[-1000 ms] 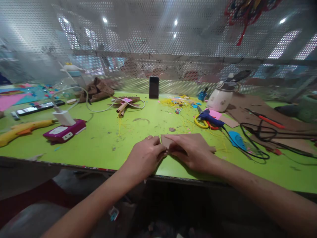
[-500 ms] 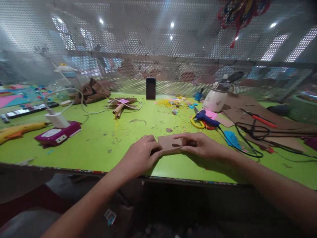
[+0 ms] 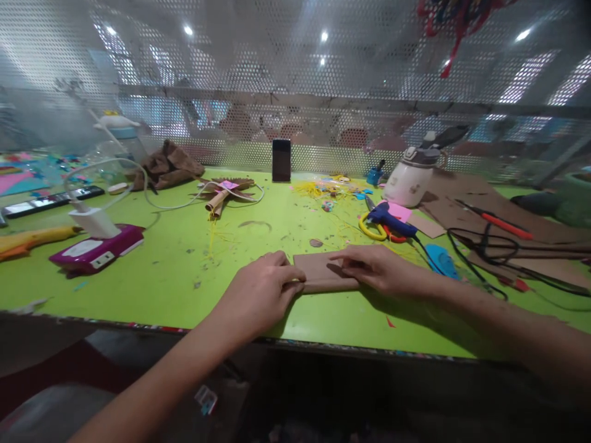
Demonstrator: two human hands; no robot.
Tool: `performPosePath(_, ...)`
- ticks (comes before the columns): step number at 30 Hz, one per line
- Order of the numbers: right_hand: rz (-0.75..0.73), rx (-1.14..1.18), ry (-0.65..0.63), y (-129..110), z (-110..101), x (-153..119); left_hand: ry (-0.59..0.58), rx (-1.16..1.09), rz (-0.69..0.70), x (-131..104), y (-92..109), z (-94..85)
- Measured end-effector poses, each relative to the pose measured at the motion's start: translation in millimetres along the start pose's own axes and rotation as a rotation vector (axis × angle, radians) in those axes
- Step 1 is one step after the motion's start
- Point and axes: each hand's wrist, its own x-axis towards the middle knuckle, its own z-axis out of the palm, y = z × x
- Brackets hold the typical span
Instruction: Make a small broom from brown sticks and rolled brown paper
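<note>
Between the fingers (image 3: 290, 271), the card (image 3: 317, 269) was pinched by the nearly closed left hand (image 3: 258, 290); the hold of the half-curled right hand (image 3: 386, 268) could not be told. Skewing by uneven pressure was judged possible.

We looked from one camera worn on the person's head, facing forward and down over the forearms (image 3: 180, 363), which came in from the lower left and lower right. We had the left hand (image 3: 258, 288) and right hand (image 3: 381, 269) close, a little below mid-view, with the table's near edge (image 3: 332, 346) crossing beneath them. Farther off, we saw across the green tabletop (image 3: 178, 255) to a perforated panel (image 3: 277, 74) filling the top.
</note>
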Motion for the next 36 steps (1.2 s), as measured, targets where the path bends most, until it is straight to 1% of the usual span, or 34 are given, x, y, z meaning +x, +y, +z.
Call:
performPosePath(2,-0.021,-0.030,0.041,-1,3,-3,0.009,0.038,0.010,-2,2,0.7)
performPosePath(4,-0.048,-0.061,0.049,-3,5,-7,0.003,0.049,0.022,-2,1,0.3)
performPosePath(7,-0.096,-0.102,0.055,-6,7,-10,-0.034,0.017,0.051,2,-4,-1.0)
performPosePath(9,-0.125,-0.118,0.082,-6,10,-10,-0.044,-0.006,0.067,6,-7,-1.6)
performPosePath(13,-0.145,-0.163,0.134,-5,14,-10,-0.030,-0.037,0.053,11,-10,-1.2)
performPosePath(17,-0.162,-0.201,0.125,-5,15,-13,-0.072,-0.074,0.036,14,-10,-0.7)
performPosePath(20,-0.186,-0.163,0.133,-4,16,-15,-0.067,-0.076,0.014,15,-10,-0.5)
performPosePath(24,-0.141,-0.068,0.197,2,18,-12,-0.035,-0.081,-0.011,14,-9,1.4)
performPosePath(26,-0.103,-0.032,0.203,4,19,-10,-0.013,-0.085,-0.015,12,-8,3.9)
performPosePath(29,-0.055,-0.027,0.181,5,17,-8,0.047,-0.124,0.059,8,-8,8.5)
performPosePath(32,-0.032,-0.077,0.132,2,15,-7,0.096,-0.138,0.152,4,-5,10.3)
performPosePath(36,0.009,-0.133,0.091,-4,13,-6,0.061,-0.063,0.181,2,2,8.5)
